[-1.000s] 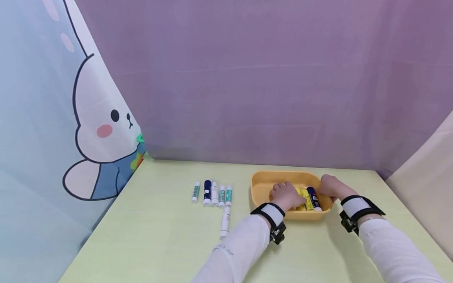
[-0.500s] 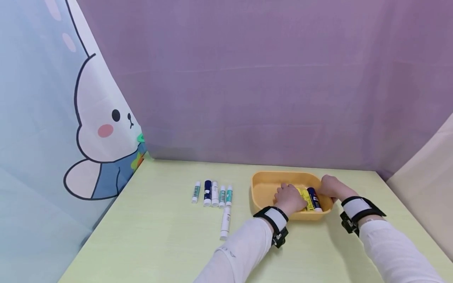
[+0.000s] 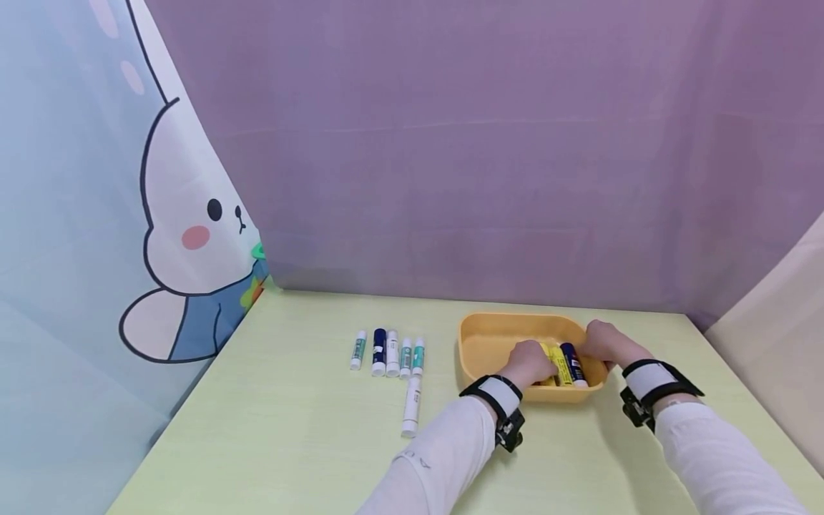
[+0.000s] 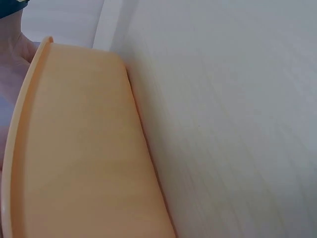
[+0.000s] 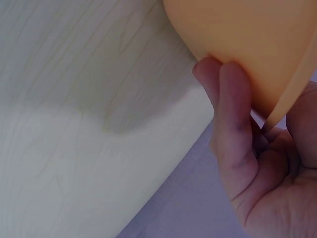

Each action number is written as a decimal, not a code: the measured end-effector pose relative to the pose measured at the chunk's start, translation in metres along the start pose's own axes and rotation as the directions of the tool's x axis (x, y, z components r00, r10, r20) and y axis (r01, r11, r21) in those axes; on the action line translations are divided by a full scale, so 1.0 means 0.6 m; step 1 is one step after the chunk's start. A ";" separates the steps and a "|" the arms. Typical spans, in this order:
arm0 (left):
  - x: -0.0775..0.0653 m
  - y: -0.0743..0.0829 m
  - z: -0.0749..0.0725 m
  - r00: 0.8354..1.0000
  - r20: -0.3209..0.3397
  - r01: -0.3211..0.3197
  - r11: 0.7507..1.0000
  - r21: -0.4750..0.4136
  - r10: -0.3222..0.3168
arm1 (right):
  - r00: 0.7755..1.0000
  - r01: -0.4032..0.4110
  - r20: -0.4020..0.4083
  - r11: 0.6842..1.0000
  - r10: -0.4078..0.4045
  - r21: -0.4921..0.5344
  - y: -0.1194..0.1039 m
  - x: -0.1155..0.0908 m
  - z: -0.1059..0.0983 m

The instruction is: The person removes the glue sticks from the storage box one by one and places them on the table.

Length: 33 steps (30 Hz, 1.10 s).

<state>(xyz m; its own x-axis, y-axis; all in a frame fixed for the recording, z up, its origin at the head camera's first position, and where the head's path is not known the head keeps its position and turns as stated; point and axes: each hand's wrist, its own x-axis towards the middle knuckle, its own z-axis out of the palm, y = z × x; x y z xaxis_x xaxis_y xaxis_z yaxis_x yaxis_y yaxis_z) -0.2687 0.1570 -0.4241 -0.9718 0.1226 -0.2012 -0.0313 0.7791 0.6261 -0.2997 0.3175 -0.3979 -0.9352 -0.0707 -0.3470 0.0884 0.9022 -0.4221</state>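
Note:
An orange plastic tray [image 3: 492, 347] stands on the table, its outer wall [image 4: 84, 144] filling much of the left wrist view. Inside its right half lie yellow glue sticks [image 3: 561, 368] and a dark blue glue stick [image 3: 572, 363] with a white end. My left hand [image 3: 529, 362] reaches over the front rim, fingers bent down at the yellow glue sticks. Its fingertips are hidden, so whether it grips one cannot be seen. My right hand [image 3: 606, 342] grips the tray's right end; in the right wrist view its fingers [image 5: 235, 94] press the outer wall below the rim.
Left of the tray several glue sticks [image 3: 392, 355] lie in a row, white, teal and dark blue. A white glue stick [image 3: 410, 408] lies nearer, below the row. Behind the table [image 3: 290, 429] hangs a purple cloth [image 3: 450, 179]; a rabbit-printed curtain [image 3: 77, 250] hangs at left.
My left hand has shifted slightly right within the tray, and its fingers, earlier spread on top, now bend down out of sight. The right hand stays on the tray's end.

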 end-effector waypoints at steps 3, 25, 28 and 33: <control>0.001 -0.004 0.002 1.000 0.001 0.002 0.999 -0.035 -0.001 | 1.000 0.004 -0.002 1.000 -0.004 0.001 0.000 0.000 0.001; 0.012 -0.028 -0.014 1.000 -0.012 -0.002 0.999 -0.042 0.001 | 1.000 -0.010 -0.023 0.998 0.009 -0.056 0.005 0.008 0.008; 0.010 -0.032 -0.027 1.000 -0.007 -0.003 0.999 -0.049 0.003 | 1.000 -0.012 -0.024 0.998 0.011 -0.056 0.004 0.008 0.009; 0.007 -0.044 -0.063 1.000 0.025 -0.013 0.989 -0.147 0.017 | 1.000 -0.012 -0.017 0.999 0.011 -0.053 0.000 0.010 0.009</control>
<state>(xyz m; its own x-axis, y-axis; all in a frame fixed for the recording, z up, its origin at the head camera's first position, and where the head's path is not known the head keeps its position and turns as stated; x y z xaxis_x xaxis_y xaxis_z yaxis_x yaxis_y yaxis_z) -0.2809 0.1139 -0.4129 -0.9660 0.1512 -0.2097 -0.0528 0.6787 0.7325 -0.3036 0.3149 -0.4043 -0.9400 -0.0530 -0.3371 0.0817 0.9243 -0.3729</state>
